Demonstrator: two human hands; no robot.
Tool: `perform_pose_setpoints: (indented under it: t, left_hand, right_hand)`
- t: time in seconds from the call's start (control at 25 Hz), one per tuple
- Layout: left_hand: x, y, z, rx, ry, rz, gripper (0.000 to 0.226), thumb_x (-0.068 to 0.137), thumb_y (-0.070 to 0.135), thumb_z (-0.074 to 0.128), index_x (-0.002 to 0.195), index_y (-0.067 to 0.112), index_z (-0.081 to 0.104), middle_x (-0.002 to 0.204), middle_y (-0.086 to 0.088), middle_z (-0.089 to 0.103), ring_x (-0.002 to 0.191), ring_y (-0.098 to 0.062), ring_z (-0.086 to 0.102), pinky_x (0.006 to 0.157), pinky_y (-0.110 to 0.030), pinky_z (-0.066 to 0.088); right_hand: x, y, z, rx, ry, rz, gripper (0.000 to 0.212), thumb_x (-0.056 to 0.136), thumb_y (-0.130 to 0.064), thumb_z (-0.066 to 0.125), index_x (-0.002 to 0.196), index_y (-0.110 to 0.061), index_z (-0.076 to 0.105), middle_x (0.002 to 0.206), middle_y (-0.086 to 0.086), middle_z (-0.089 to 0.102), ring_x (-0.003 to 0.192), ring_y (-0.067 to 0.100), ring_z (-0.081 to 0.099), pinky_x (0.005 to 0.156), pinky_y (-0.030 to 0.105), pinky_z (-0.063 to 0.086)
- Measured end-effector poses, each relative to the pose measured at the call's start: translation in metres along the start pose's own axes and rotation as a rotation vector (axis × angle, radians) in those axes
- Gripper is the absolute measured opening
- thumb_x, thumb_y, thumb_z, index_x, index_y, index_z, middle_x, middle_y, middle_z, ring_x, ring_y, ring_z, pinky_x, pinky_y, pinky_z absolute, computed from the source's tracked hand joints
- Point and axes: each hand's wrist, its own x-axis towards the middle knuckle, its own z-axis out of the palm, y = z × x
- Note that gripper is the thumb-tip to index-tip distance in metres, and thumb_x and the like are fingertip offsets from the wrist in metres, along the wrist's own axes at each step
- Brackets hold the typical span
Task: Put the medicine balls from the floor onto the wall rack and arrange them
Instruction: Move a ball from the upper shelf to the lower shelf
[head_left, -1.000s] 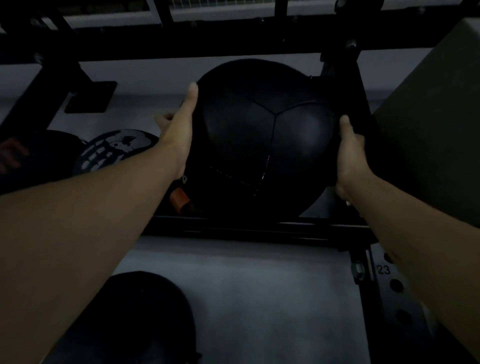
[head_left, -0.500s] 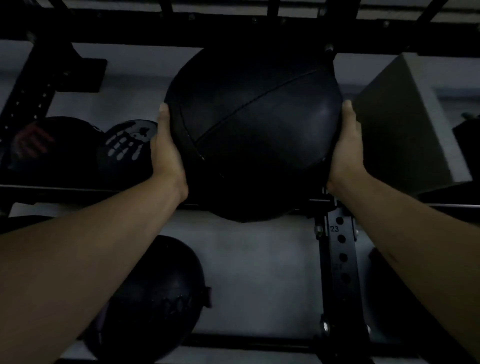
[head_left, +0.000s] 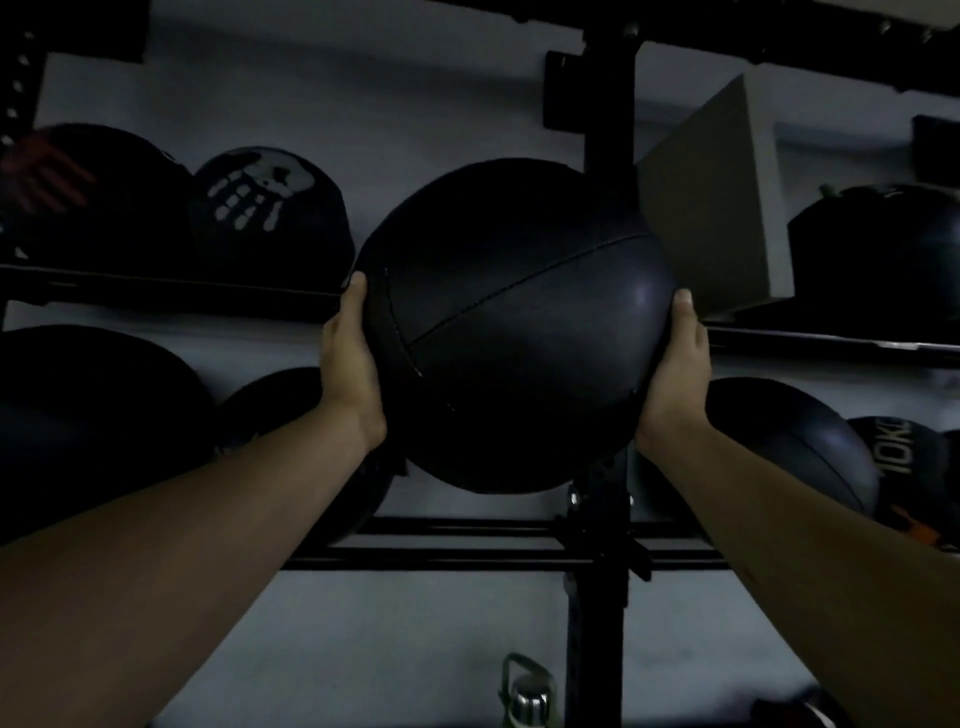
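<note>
I hold a large black medicine ball (head_left: 511, 327) with stitched seams between both hands, in front of the black wall rack (head_left: 608, 130). My left hand (head_left: 349, 364) presses its left side and my right hand (head_left: 675, 371) its right side. The ball hangs at the height of the upper rail (head_left: 171, 293), in front of the rack's upright post. On the upper rail to the left sit a ball with a white hand print (head_left: 265, 208) and a ball with red marks (head_left: 88, 192).
A grey foam block (head_left: 722, 208) stands on the upper rail right of the held ball, almost touching it. More dark balls fill the lower rail (head_left: 467, 540) on both sides, one marked 10KG (head_left: 898, 457). A metal bottle (head_left: 530, 696) stands below.
The ball has come away from the upper rail and down toward me, still gripped by both hands. My view has pulled back, showing the lower row of balls.
</note>
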Motion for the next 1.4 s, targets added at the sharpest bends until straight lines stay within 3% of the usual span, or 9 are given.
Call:
perform_pose_setpoints:
  t: [0.24, 0.4, 0.52, 0.6, 0.72, 0.84, 1.0, 1.16, 1.4]
  left_hand:
    - [-0.007, -0.056, -0.015, -0.009, 0.080, -0.085, 0.091, 0.060, 0.084, 0.078, 0.136, 0.035, 0.067, 0.137, -0.002, 0.071, 0.127, -0.032, 0.067, 0.110, -0.051, 0.049]
    - [0.000, -0.096, -0.032, 0.005, 0.092, -0.133, 0.089, 0.062, 0.080, 0.079, 0.135, 0.031, 0.069, 0.137, -0.004, 0.071, 0.126, -0.033, 0.067, 0.112, -0.052, 0.048]
    - [0.010, -0.122, -0.042, 0.017, 0.105, -0.149, 0.077, 0.071, 0.074, 0.076, 0.132, 0.027, 0.073, 0.136, -0.006, 0.072, 0.126, -0.033, 0.068, 0.113, -0.051, 0.047]
    - [0.019, -0.138, -0.051, 0.049, 0.153, -0.134, 0.071, 0.074, 0.069, 0.075, 0.130, 0.026, 0.074, 0.133, -0.007, 0.073, 0.126, -0.032, 0.068, 0.111, -0.050, 0.050]
    - [0.031, -0.154, -0.046, 0.253, 0.280, 0.025, 0.059, 0.077, 0.062, 0.074, 0.129, 0.034, 0.070, 0.130, 0.001, 0.073, 0.124, -0.022, 0.068, 0.105, -0.043, 0.053]
    - [0.054, -0.165, -0.030, 0.514, 0.198, 0.187, 0.051, 0.080, 0.066, 0.070, 0.126, 0.045, 0.067, 0.135, 0.011, 0.067, 0.126, -0.010, 0.063, 0.110, -0.037, 0.050]
    - [0.085, -0.184, -0.039, 0.467, 0.297, 0.186, 0.057, 0.074, 0.065, 0.073, 0.124, 0.037, 0.073, 0.128, 0.008, 0.073, 0.121, -0.012, 0.068, 0.110, -0.040, 0.053]
    - [0.084, -0.183, -0.036, 0.489, 0.327, 0.197, 0.055, 0.075, 0.064, 0.073, 0.121, 0.035, 0.075, 0.124, 0.007, 0.075, 0.118, -0.012, 0.069, 0.109, -0.039, 0.054]
    - [0.064, -0.173, -0.034, 0.658, 0.235, 0.174, 0.057, 0.096, 0.062, 0.056, 0.145, 0.035, 0.057, 0.144, 0.010, 0.062, 0.132, -0.010, 0.057, 0.117, -0.037, 0.044]
  right_hand:
    - [0.000, 0.037, -0.028, -0.095, 0.036, 0.056, 0.034, 0.094, -0.061, 0.055, 0.115, -0.037, 0.066, 0.120, -0.008, 0.072, 0.114, 0.015, 0.068, 0.105, 0.042, 0.054]
    - [0.004, 0.089, -0.047, -0.133, 0.059, 0.125, 0.051, 0.090, -0.066, 0.055, 0.126, -0.032, 0.066, 0.122, -0.005, 0.072, 0.113, 0.017, 0.069, 0.104, 0.044, 0.055]
    - [0.022, 0.124, -0.048, -0.145, 0.053, 0.137, 0.042, 0.096, -0.058, 0.054, 0.126, -0.030, 0.064, 0.124, -0.002, 0.070, 0.116, 0.019, 0.067, 0.104, 0.043, 0.054]
    - [0.040, 0.150, -0.042, -0.221, -0.003, 0.084, 0.032, 0.099, -0.051, 0.052, 0.123, -0.034, 0.063, 0.128, -0.002, 0.066, 0.121, 0.018, 0.063, 0.109, 0.044, 0.051]
    - [0.067, 0.189, -0.035, -0.376, -0.129, -0.047, 0.039, 0.094, -0.056, 0.052, 0.129, -0.041, 0.063, 0.138, -0.005, 0.059, 0.129, 0.012, 0.055, 0.115, 0.044, 0.044]
    - [0.096, 0.210, -0.024, -0.466, -0.238, -0.183, 0.037, 0.099, -0.047, 0.052, 0.131, -0.034, 0.066, 0.138, -0.004, 0.059, 0.129, 0.008, 0.054, 0.116, 0.042, 0.043]
    - [0.120, 0.235, 0.001, -0.582, -0.314, -0.289, 0.038, 0.089, -0.062, 0.047, 0.118, -0.048, 0.066, 0.130, -0.007, 0.059, 0.127, 0.015, 0.054, 0.113, 0.048, 0.041]
    - [0.122, 0.238, 0.001, -0.569, -0.297, -0.295, 0.041, 0.087, -0.066, 0.045, 0.117, -0.049, 0.066, 0.129, -0.007, 0.059, 0.126, 0.018, 0.054, 0.112, 0.049, 0.041]
    - [0.109, 0.227, -0.012, -0.651, -0.381, -0.264, 0.043, 0.093, -0.066, 0.040, 0.130, -0.053, 0.057, 0.140, -0.009, 0.051, 0.136, 0.016, 0.047, 0.119, 0.052, 0.033]
